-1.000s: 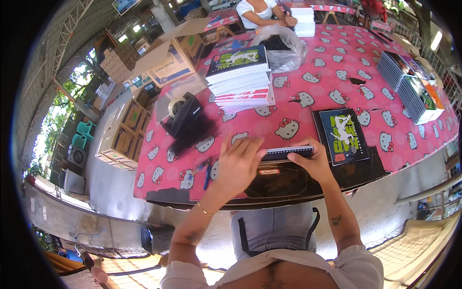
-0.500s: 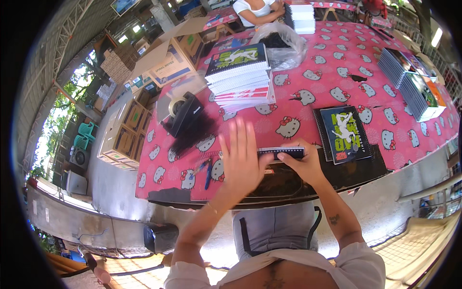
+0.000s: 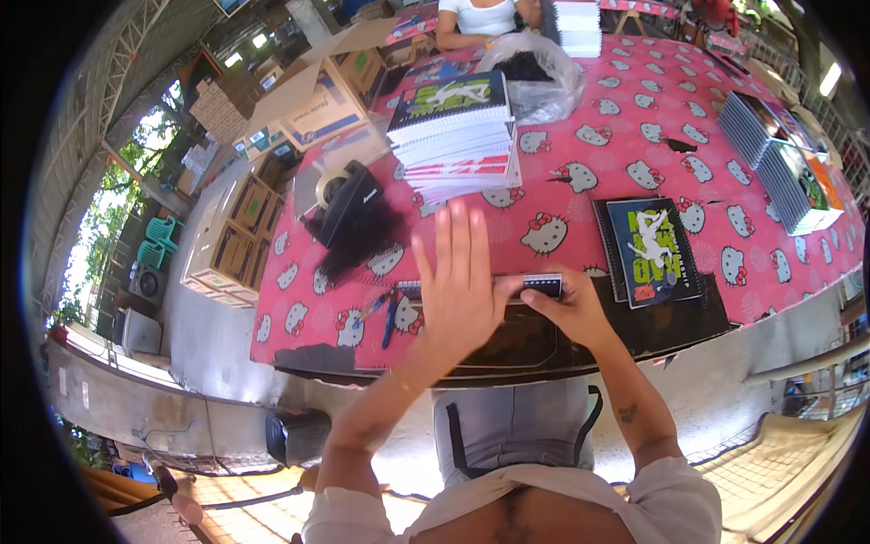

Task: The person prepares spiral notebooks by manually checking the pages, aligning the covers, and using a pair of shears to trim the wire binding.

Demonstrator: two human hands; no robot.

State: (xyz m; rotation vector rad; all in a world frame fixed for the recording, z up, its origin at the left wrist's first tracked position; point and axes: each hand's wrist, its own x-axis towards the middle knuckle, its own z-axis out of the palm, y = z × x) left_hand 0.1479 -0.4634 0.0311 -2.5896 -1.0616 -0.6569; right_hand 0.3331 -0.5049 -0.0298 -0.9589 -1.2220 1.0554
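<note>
A spiral notebook [image 3: 542, 283] stands on edge near the table's front, its dark, hole-punched spine facing up. My right hand [image 3: 573, 306] pinches its right end, thumb in front. Across the spine's middle lies my left hand [image 3: 458, 295], flat with fingers stretched away from me, hiding much of the notebook. Left of that hand rests a blue-handled tool [image 3: 390, 325], perhaps pliers. To the right, two notebooks with dark covers [image 3: 660, 254] overlap on the table.
Farther off are a tall notebook stack [image 3: 453, 150], a black tape dispenser [image 3: 352, 204], a heap of black coils [image 3: 349, 258] and a plastic bag [image 3: 548, 91]. More notebook stacks [image 3: 788, 181] stand at right. Cartons [image 3: 317, 109] are at left; another person [image 3: 476, 23] sits opposite.
My left hand has shifted slightly forward, still flat, and the notebook's left end now shows beside it. My right hand has moved a little left. The person opposite has lowered an arm.
</note>
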